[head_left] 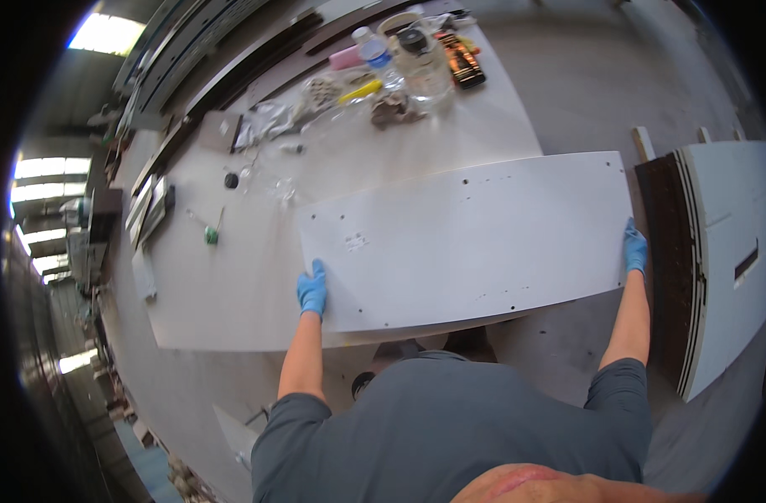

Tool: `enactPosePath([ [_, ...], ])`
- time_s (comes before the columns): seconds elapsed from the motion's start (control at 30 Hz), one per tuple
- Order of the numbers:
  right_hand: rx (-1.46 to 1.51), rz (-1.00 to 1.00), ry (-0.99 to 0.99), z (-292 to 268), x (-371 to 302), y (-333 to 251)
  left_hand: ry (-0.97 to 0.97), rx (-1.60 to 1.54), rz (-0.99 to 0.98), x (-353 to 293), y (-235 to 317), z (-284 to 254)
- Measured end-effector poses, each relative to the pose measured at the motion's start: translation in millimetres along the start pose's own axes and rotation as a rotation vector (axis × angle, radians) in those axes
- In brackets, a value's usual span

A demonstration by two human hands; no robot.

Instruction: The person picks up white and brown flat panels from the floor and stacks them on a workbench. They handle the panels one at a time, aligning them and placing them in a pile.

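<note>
A long white panel (450, 243) with small holes along its edges lies partly over the worktable and reaches out past its right side. My left hand (312, 290), in a blue glove, grips the panel's left end, thumb on top. At the opposite end my right hand (635, 248), also gloved in blue, holds the right edge. Both hands' undersides are hidden. A small torn white label (356, 242) is on the panel near its left end.
The white worktable (223, 310) carries a clear jug (425, 71), a water bottle (371, 49), a yellow-handled tool (360, 91), a brown rag (393, 110) and a green-capped item (211, 235). To my right stands a stack of panels (727, 251).
</note>
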State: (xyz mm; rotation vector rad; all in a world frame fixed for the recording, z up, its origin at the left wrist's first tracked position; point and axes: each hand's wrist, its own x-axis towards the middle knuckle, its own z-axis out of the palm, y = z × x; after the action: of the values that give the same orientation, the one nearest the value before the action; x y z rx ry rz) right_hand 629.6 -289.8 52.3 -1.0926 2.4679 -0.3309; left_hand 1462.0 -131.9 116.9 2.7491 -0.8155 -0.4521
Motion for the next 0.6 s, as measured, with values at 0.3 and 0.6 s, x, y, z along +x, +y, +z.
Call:
enactPosePath([
  [0.3,-0.005,0.120,0.101,-40,-39,-5,0.068,-0.511,-0.147,10,-19,7],
  [0.6,0.549,-0.092,0.146,-44,-181,-5,0.153,-0.559,-0.201,44,-140,-62],
])
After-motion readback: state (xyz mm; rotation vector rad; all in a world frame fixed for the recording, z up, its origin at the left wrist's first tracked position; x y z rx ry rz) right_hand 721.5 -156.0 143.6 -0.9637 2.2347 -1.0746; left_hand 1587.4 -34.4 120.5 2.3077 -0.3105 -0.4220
